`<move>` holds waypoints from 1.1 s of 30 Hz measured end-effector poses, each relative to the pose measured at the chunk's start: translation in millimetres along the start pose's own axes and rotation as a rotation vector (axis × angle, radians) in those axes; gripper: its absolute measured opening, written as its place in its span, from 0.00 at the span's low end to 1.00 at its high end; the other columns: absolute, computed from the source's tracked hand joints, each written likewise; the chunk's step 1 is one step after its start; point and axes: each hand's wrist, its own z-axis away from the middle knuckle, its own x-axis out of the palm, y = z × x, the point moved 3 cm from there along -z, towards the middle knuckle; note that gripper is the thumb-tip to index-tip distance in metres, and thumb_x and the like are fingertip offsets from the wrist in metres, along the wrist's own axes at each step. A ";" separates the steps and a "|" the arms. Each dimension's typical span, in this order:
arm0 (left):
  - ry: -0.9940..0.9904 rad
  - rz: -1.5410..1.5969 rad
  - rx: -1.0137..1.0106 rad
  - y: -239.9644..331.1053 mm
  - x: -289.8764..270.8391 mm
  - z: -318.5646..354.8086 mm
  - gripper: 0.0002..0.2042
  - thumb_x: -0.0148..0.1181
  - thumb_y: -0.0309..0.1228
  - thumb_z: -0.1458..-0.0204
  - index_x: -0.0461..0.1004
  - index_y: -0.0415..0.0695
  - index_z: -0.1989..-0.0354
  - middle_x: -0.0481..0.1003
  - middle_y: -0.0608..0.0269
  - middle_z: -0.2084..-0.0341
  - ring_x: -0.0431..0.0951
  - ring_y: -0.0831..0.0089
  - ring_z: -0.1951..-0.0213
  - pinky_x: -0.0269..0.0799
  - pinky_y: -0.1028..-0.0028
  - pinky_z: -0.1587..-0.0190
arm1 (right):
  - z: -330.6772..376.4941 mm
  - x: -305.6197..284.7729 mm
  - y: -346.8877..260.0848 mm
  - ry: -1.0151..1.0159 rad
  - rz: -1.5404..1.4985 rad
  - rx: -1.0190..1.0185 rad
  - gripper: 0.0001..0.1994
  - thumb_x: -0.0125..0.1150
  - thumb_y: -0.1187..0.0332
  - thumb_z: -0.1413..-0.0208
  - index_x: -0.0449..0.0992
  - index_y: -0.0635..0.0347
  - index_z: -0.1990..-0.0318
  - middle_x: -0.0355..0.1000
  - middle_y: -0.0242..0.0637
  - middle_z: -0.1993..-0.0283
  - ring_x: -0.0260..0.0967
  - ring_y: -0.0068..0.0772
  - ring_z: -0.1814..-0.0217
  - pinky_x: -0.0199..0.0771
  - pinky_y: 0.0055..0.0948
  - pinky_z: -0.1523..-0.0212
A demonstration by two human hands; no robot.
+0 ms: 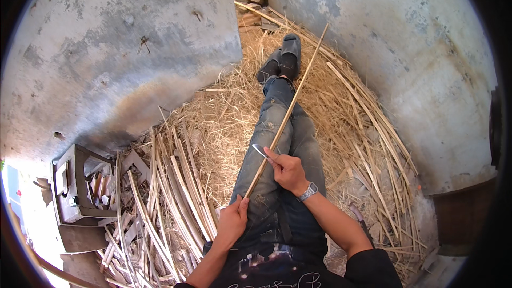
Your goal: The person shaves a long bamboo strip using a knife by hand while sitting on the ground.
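Note:
I sit with my legs stretched out in worn jeans, feet crossed in dark slippers. My left hand grips the near end of a long thin bamboo strip that runs up over my lap toward the far wall. My right hand, with a metal watch on the wrist, holds a small curved knife blade pressed against the strip.
Dry straw-like shavings cover the floor around my legs. A heap of split bamboo strips lies to my left, more strips to my right. A grey block stand sits at lower left. Stained concrete walls close in on both sides.

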 end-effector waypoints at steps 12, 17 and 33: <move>-0.231 0.175 -0.164 -3.0 -16.9 -3.8 0.29 0.54 0.48 0.28 0.78 0.35 0.75 0.71 0.61 0.88 0.71 0.73 0.82 0.68 0.67 0.74 | 29.5 7.9 6.8 -0.187 -0.493 0.274 0.15 0.67 0.76 0.36 0.85 0.58 0.43 0.87 0.39 0.60 0.75 0.19 0.71 0.74 0.27 0.69; -0.344 0.185 -0.316 -10.0 -22.5 -9.4 0.31 0.53 0.50 0.27 0.77 0.37 0.79 0.71 0.66 0.87 0.69 0.76 0.81 0.66 0.70 0.74 | 8.1 -8.6 17.6 -0.511 -0.851 0.426 0.13 0.67 0.75 0.35 0.86 0.60 0.44 0.83 0.28 0.66 0.68 0.13 0.72 0.69 0.20 0.70; -0.183 0.180 -0.141 -5.3 -6.0 -4.9 0.28 0.52 0.49 0.27 0.80 0.33 0.69 0.73 0.57 0.86 0.71 0.69 0.82 0.68 0.64 0.73 | -41.8 -10.4 63.6 0.170 -0.006 0.003 0.20 0.63 0.76 0.40 0.83 0.51 0.40 0.77 0.50 0.72 0.75 0.47 0.74 0.74 0.39 0.70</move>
